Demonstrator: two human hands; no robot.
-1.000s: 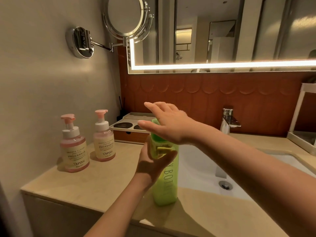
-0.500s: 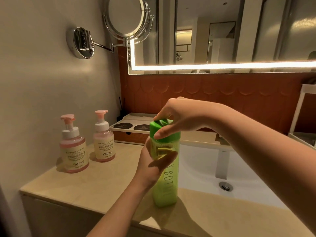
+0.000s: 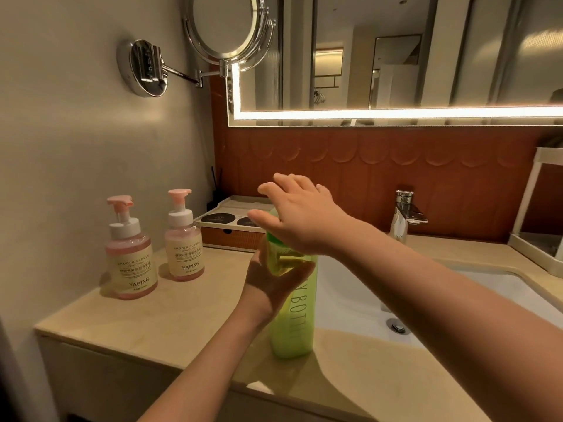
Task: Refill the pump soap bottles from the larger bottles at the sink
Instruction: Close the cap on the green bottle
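A tall green bottle (image 3: 294, 324) stands upright on the beige counter (image 3: 170, 318) beside the sink. My left hand (image 3: 271, 278) grips its upper body from the left. Over its green cap hovers my right hand (image 3: 300, 217), fingers spread and straight; the palm hides most of the cap, and I cannot tell if it touches. Two pink pump soap bottles stand by the left wall: the nearer one (image 3: 131, 254) and the farther one (image 3: 184, 242), both holding pink liquid with pumps on.
A white sink basin (image 3: 350, 300) with a drain lies right of the green bottle, and a chrome faucet (image 3: 403, 217) stands behind it. A tray box (image 3: 228, 226) sits at the back. A white rack (image 3: 536, 233) stands far right. A swing-arm mirror (image 3: 225, 28) juts from the wall.
Half a second ago my right hand's fingers curled round the green cap; now they are spread out straight above it, as they were a second ago. The left hand keeps its grip.
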